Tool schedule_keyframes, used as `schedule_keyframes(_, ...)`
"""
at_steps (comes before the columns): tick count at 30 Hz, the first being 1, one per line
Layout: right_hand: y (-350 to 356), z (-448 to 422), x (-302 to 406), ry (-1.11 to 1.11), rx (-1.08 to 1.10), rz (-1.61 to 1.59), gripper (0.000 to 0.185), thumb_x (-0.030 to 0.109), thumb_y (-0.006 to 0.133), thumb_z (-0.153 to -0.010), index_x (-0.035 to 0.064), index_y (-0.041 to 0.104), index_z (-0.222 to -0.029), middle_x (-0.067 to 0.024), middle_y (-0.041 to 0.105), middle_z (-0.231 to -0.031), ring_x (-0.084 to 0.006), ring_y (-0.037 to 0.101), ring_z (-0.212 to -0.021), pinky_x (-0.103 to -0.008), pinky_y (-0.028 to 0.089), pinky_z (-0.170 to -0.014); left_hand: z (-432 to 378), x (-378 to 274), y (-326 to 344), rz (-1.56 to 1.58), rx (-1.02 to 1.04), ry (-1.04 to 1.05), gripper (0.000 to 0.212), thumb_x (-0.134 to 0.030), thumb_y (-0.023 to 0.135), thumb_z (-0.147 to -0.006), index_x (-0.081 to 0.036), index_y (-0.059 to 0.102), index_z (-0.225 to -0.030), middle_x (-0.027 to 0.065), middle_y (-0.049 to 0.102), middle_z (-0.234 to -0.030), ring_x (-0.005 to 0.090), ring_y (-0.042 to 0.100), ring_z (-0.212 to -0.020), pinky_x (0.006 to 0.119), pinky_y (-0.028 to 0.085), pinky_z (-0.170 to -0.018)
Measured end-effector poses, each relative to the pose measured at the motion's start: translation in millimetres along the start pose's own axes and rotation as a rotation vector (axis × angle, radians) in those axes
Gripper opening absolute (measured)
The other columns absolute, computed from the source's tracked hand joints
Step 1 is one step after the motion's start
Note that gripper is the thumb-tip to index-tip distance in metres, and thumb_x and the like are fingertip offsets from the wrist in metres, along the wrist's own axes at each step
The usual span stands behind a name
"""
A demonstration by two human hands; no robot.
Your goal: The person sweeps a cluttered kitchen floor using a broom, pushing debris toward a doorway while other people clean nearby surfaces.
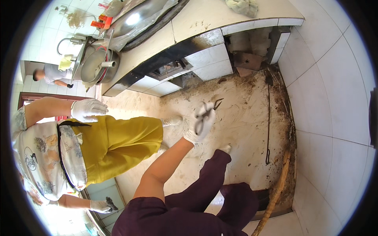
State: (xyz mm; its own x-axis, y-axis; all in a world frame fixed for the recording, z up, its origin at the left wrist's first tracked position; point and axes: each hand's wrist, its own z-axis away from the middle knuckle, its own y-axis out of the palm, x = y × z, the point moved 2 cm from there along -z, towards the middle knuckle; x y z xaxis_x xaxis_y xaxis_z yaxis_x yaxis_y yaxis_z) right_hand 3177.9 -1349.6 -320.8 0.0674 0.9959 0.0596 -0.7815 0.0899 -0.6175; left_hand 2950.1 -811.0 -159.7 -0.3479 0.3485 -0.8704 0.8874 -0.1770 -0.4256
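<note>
A white glove covers my left hand (202, 121), which is held out over the floor in front of the stove. It grips a dark scissor-like metal tool (218, 103) with looped handles; its two jaws stand apart, and blur hides whether it is scissors or tongs. Nothing sits between the jaws. My right hand is out of view. Below the tool spreads the soot-stained tiled floor (242, 118). Ahead is the white-tiled cooking stove (212, 69), with a small metal-framed fire opening (169, 69) and a blackened recess (249, 44).
To the left stands a person (118, 144) in yellow trousers and white gloves. Another person (53, 73) is farther back. A long metal poker (268, 124) and a wooden stick (274, 194) lie along the right wall (316, 153). A pan (94, 66) and covered wok (138, 20) occupy the counter.
</note>
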Motion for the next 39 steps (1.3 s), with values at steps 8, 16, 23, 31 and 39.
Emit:
schedule_keyframes(8,15.1,-17.0,10.2,-0.020,0.022,0.053,0.022,0.020,0.062,-0.077,-0.0003,0.053,-0.076,-0.0099,0.052,-0.059,-0.0177,0.047,-0.051,-0.0341,0.041,-0.051,21.9,217.7,-100.9,0.688,-0.853,-0.848,0.027,-0.021,0.052,-0.085,-0.007,0.053,-0.108,0.0061,0.059,-0.110,0.0152,0.059,-0.093,0.042,0.041,-0.081)
schedule_keyframes(16,29.6,-38.7,18.6,-0.053,0.036,0.115,0.021,0.018,0.062,-0.076,-0.0002,0.053,-0.075,-0.0094,0.052,-0.057,-0.0173,0.047,-0.050,-0.0336,0.041,-0.049,34.2,315.2,-186.4,2.071,-0.943,-0.406,0.050,-0.027,0.045,-0.089,0.005,0.037,-0.126,0.0137,0.039,-0.134,0.0218,0.038,-0.124,0.036,0.032,-0.103)
schedule_keyframes(23,26.4,-50.7,29.2,-0.049,-0.062,0.154,0.019,0.017,0.061,-0.076,-0.0001,0.052,-0.074,-0.0090,0.051,-0.055,-0.0169,0.047,-0.048,-0.0331,0.041,-0.048,25.4,311.9,-156.3,1.421,-1.143,-0.479,0.033,-0.016,0.049,-0.088,0.006,0.048,-0.112,0.0150,0.054,-0.116,0.0227,0.051,-0.107,0.030,0.047,-0.089)
schedule_keyframes(31,21.0,-56.1,19.4,-0.053,-0.101,0.209,0.018,0.015,0.061,-0.075,0.0000,0.052,-0.073,-0.0086,0.050,-0.054,-0.0164,0.047,-0.047,-0.0325,0.040,-0.047,-90.6,389.3,-138.9,3.312,-0.438,0.157,0.041,-0.019,0.046,-0.090,0.003,0.042,-0.124,0.0127,0.047,-0.125,0.0197,0.042,-0.118,0.032,0.034,-0.100)
schedule_keyframes(39,11.6,-43.3,-6.9,-0.008,-0.125,0.303,0.016,0.013,0.060,-0.075,0.0002,0.051,-0.072,-0.0081,0.049,-0.052,-0.0160,0.047,-0.046,-0.0320,0.040,-0.045,-92.2,362.7,-77.5,2.981,-1.076,-0.628,0.032,-0.033,0.056,-0.086,-0.007,0.056,-0.106,0.0039,0.055,-0.106,0.0187,0.048,-0.106,0.038,0.036,-0.095)
